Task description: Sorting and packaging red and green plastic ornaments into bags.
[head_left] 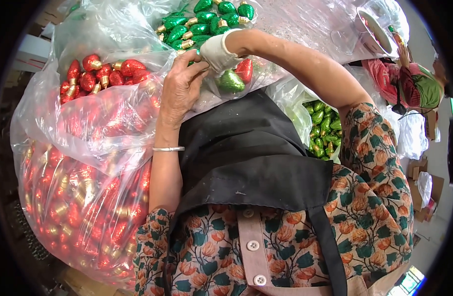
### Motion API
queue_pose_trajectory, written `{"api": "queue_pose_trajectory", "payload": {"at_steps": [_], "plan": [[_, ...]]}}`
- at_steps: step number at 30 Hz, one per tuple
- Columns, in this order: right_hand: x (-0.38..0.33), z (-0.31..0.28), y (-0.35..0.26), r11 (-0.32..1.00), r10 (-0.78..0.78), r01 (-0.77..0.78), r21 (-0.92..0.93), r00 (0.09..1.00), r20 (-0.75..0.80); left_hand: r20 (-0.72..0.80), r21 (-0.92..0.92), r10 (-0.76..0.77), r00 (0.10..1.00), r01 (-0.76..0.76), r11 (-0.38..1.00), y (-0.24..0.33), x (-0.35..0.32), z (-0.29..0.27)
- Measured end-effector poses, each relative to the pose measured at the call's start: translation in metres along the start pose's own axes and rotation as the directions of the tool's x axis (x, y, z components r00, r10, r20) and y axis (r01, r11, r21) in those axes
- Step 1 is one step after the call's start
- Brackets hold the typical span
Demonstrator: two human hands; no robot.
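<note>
My left hand [181, 84], bare with a bracelet on the wrist, is closed with thumb and fingers pinched together. A small bit of green shows at its fingertips, mostly hidden. Right against it is my right hand [219, 53] in a white glove; its fingers are hidden. Beyond both hands lies a pile of glittery green bulb-shaped ornaments [200, 29] with gold bases. Close to the glove, on the near side, rest a light green ornament [232, 81] and a red ornament [244, 70].
A large clear plastic bag [88, 128] full of red bulb ornaments [104, 74] stands at my left. Another bag holds darker green ornaments [325, 126] at my right. A white tub [373, 32] sits at the far right, near another person [409, 81].
</note>
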State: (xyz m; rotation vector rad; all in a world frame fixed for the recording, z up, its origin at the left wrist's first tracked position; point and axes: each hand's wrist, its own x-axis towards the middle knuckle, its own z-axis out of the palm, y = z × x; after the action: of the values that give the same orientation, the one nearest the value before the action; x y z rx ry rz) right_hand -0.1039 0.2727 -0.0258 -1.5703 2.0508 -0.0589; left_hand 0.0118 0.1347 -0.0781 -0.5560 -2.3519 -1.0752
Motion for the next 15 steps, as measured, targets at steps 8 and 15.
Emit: {"api": "queue_pose_trajectory", "payload": {"at_steps": [8, 15], "plan": [[-0.006, 0.009, 0.03, 0.938, 0.091, -0.123, 0.324, 0.989, 0.114, 0.069, -0.013, -0.037, 0.997, 0.038, 0.999, 0.004, 0.006, -0.004], [0.011, 0.02, 0.045, 0.978, -0.045, 0.024, 0.209, 0.994, 0.098, 0.071, 0.015, 0.019, 0.997, -0.02, 1.0, 0.0, 0.008, -0.001]]}}
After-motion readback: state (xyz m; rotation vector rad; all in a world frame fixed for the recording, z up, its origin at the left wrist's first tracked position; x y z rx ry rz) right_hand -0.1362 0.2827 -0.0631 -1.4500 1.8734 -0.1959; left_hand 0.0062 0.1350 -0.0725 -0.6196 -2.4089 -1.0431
